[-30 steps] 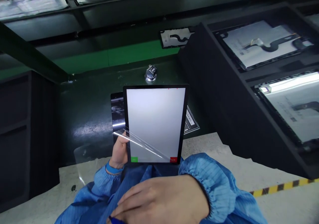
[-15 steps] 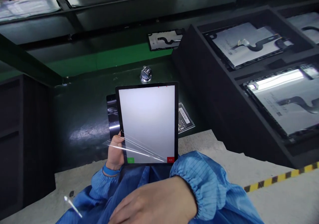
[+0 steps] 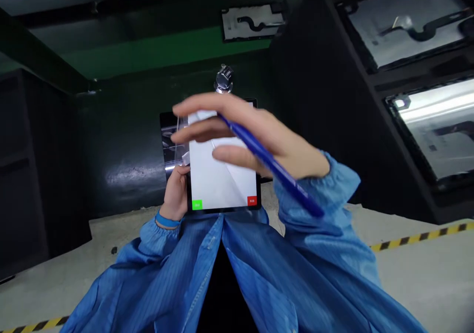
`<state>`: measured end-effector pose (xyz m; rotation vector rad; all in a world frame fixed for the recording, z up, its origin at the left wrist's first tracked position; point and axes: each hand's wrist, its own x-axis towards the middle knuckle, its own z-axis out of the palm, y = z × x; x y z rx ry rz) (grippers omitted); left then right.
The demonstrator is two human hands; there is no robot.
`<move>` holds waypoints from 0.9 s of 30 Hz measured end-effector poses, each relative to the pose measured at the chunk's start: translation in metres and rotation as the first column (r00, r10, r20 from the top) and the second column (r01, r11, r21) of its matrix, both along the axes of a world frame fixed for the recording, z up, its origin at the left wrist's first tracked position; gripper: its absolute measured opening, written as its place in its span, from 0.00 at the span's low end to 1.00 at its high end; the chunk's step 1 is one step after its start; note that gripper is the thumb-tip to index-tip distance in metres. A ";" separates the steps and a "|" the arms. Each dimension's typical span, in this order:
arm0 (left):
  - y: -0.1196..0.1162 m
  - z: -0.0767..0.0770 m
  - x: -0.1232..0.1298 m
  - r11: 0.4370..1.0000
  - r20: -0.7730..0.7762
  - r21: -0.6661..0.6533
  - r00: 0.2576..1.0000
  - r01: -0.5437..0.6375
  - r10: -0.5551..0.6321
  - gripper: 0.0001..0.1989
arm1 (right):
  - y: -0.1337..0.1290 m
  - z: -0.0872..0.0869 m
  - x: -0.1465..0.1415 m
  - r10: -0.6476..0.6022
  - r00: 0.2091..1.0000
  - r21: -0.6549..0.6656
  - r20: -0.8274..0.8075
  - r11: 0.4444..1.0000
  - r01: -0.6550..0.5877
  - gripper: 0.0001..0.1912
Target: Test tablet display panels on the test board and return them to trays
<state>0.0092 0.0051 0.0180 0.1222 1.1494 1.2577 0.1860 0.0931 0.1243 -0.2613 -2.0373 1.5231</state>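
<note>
Above the tablet [image 3: 224,187], the right hand [image 3: 259,133] is half open, fingers extended, and holds a pen [image 3: 276,170]. The left hand [image 3: 176,190] grips the tablet's left edge, thumb in front. Beyond is a knob [image 3: 223,79]; farther, a panel [image 3: 245,25].

Pale floor [image 3: 425,278], striped tape [image 3: 422,236]

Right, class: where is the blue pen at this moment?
In the head view, the blue pen is in the right hand over the lit tablet, its lower end crossing the right sleeve.
</note>
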 end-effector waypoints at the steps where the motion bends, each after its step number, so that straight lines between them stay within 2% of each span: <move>1: 0.000 0.000 0.001 1.000 -0.001 -0.002 1.000 -0.008 0.008 0.09 | 0.010 0.000 -0.002 0.010 1.000 -0.005 -0.011 1.000 -0.010 0.20; 5: -0.001 0.001 0.000 1.000 0.011 -0.023 1.000 0.004 -0.003 0.08 | 0.042 -0.015 -0.011 0.049 0.992 0.087 -0.117 0.995 -0.039 0.25; 7: -0.002 0.001 -0.002 1.000 0.008 -0.026 1.000 0.005 -0.005 0.07 | 0.052 -0.024 -0.015 0.037 0.988 0.132 -0.153 0.991 -0.016 0.28; 9: -0.002 0.002 -0.002 1.000 0.026 -0.016 1.000 0.010 -0.010 0.08 | 0.057 -0.030 -0.017 0.002 0.988 0.146 -0.155 0.989 0.021 0.27; 12: -0.002 0.006 -0.001 1.000 0.064 -0.006 0.998 0.015 -0.015 0.11 | 0.060 -0.035 -0.016 -0.097 0.990 0.111 -0.100 0.988 0.108 0.22; 16: -0.002 0.007 -0.002 1.000 0.047 -0.027 0.999 0.002 0.000 0.11 | 0.065 -0.040 -0.014 -0.024 0.993 0.199 -0.115 0.979 0.046 0.30; 17: -0.002 0.007 -0.002 1.000 0.045 -0.025 0.999 0.006 -0.005 0.10 | 0.064 -0.040 -0.013 -0.038 0.992 0.205 -0.119 0.977 0.062 0.31; 21: -0.003 0.005 -0.004 0.999 0.054 -0.042 0.998 0.029 -0.026 0.06 | 0.052 -0.034 -0.005 -0.274 0.961 0.099 0.029 0.958 0.270 0.26; 23: -0.003 0.006 -0.004 0.998 0.049 -0.057 0.999 0.023 -0.020 0.05 | 0.046 -0.030 0.001 -0.280 0.958 0.081 0.069 0.958 0.274 0.25; 27: -0.002 0.010 -0.004 0.997 0.058 -0.078 0.998 -0.009 0.013 0.06 | 0.046 -0.030 0.017 -0.291 0.956 0.048 0.036 0.956 0.289 0.24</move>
